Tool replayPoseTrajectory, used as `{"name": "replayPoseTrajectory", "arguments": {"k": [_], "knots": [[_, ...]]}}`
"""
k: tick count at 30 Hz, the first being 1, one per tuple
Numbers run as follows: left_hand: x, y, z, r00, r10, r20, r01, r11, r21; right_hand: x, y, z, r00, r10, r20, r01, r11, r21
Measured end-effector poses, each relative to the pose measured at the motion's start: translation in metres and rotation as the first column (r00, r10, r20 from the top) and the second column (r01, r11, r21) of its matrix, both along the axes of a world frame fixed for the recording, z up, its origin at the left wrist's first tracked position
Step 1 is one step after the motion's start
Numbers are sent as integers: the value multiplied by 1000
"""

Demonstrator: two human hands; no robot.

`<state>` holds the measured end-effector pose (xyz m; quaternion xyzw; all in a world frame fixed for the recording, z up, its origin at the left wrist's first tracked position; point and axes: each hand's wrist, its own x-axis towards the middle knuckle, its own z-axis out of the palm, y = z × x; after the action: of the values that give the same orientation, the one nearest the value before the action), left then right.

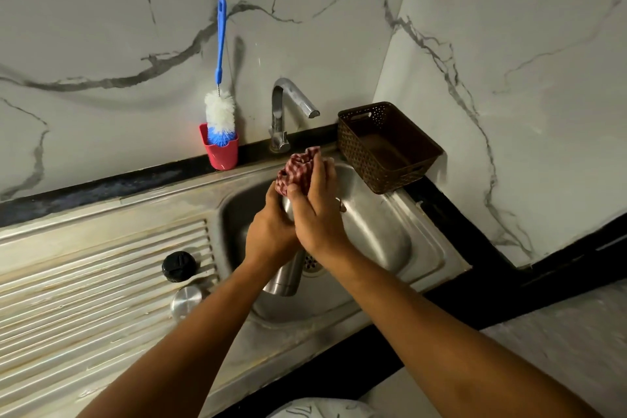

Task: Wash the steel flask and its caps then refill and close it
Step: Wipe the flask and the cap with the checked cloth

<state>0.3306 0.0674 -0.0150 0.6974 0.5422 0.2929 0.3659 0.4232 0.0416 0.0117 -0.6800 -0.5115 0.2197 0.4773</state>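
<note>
Over the sink basin (390, 231), my left hand (271, 231) grips the steel flask (285, 278) around its upper body; the flask tilts with its base toward me. My right hand (317, 214) holds a red-and-white checked cloth (298, 170) bunched against the flask's top, which is hidden. On the ribbed drainboard (101, 282) to the left lie a black inner cap (179, 266) and a steel outer cap (186, 302).
A steel tap (288, 105) stands behind the basin with no water running. A blue-handled bottle brush (220, 78) stands in a red holder (222, 151) at the back left. A brown perforated basket (386, 146) sits at the back right corner.
</note>
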Motion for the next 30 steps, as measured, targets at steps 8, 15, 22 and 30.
{"name": "replayPoseTrajectory", "arguments": {"k": [8,15,22,30], "knots": [[-6,-6,9,996,-91,-22,91,996,-23,36,15,27,501,-246,-830,15,961,-276],[-4,2,12,994,-103,45,108,985,-131,14,-2,31,491,-229,-840,141,973,-183],[-2,-1,16,987,-99,-128,102,995,19,-5,-7,28,770,-137,-624,157,987,-22],[-8,5,42,916,-391,95,396,918,-38,44,-6,57,469,-222,-855,82,975,-208]]}}
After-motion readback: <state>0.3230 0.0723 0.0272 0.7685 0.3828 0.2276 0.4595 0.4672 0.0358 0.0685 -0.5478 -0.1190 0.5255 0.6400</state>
